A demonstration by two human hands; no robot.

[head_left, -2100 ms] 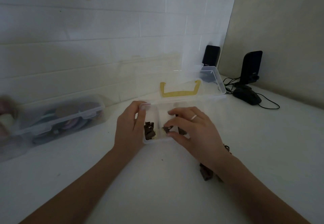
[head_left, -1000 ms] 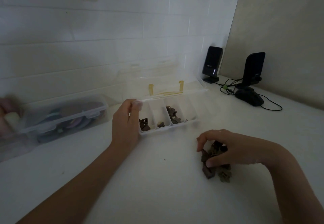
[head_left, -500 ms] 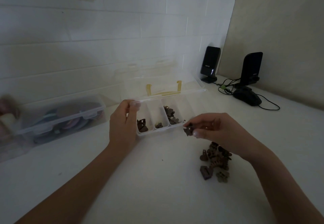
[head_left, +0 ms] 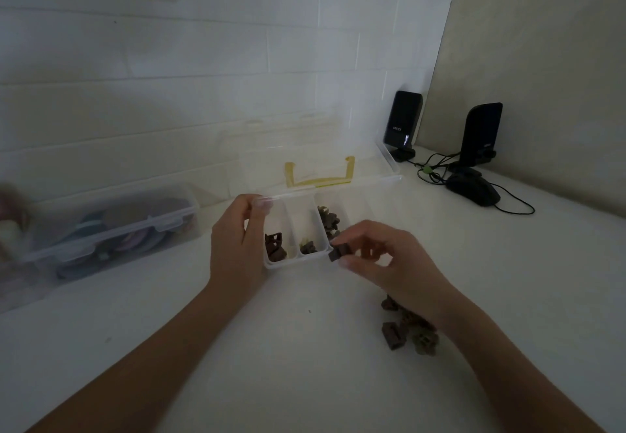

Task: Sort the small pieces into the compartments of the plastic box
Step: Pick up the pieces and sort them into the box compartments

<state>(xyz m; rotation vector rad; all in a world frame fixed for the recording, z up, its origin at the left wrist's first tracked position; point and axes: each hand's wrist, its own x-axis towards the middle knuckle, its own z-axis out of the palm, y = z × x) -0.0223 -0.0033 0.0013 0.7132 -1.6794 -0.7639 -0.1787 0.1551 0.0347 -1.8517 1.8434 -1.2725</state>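
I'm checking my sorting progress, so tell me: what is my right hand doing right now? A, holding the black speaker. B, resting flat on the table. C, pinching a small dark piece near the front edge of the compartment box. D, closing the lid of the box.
C: the right hand pinches a small dark piece at its fingertips, just by the front edge of the compartment box, which the left hand steadies.

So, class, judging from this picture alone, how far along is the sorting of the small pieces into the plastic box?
Partly done. Three compartments of the open plastic box already hold pieces, including dark brown ones in the leftmost. In hand: the right hand pinches a dark brown piece at the box's front edge while the left hand steadies the box. Left: a small pile of loose pieces on the table.
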